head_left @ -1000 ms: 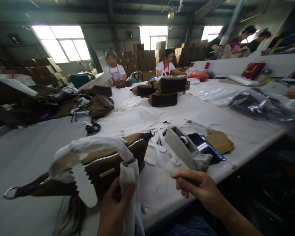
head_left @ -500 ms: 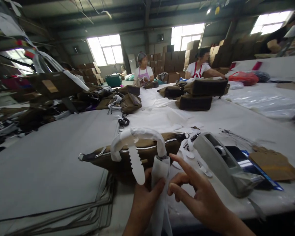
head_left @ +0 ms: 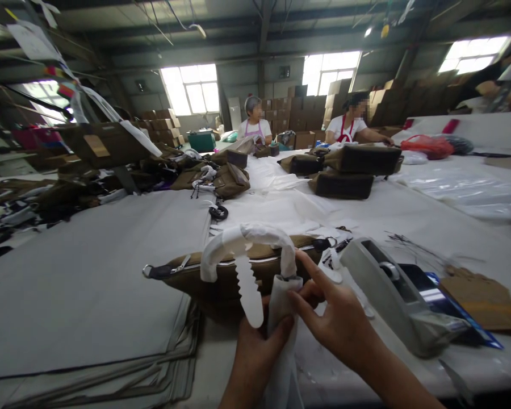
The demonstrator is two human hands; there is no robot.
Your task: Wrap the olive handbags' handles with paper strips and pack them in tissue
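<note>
An olive-brown zippered bag (head_left: 221, 284) stands on the table in front of me, its arched handle (head_left: 230, 241) covered in white wrapping. A white strip with a notched edge (head_left: 249, 295) hangs from the handle. Below the handle's right end, a white translucent wrapping sheet (head_left: 283, 301) runs downward. My left hand (head_left: 259, 352) is closed around this sheet, thumb in front. My right hand (head_left: 332, 304) pinches the sheet's upper right edge between thumb and fingers, with its index finger stretched up against the wrapped handle.
A grey tape dispenser (head_left: 392, 295) stands right of the bag, beside brown paper tags (head_left: 481, 295). Stacked grey sheets (head_left: 89, 284) cover the left. Several finished-looking bags (head_left: 344, 184) lie farther back, where two people (head_left: 255, 128) stand across the table.
My right hand has moved in to the left and now touches the wrapping sheet and handle. Its fingers were apart from the sheet before. The view has shifted slightly.
</note>
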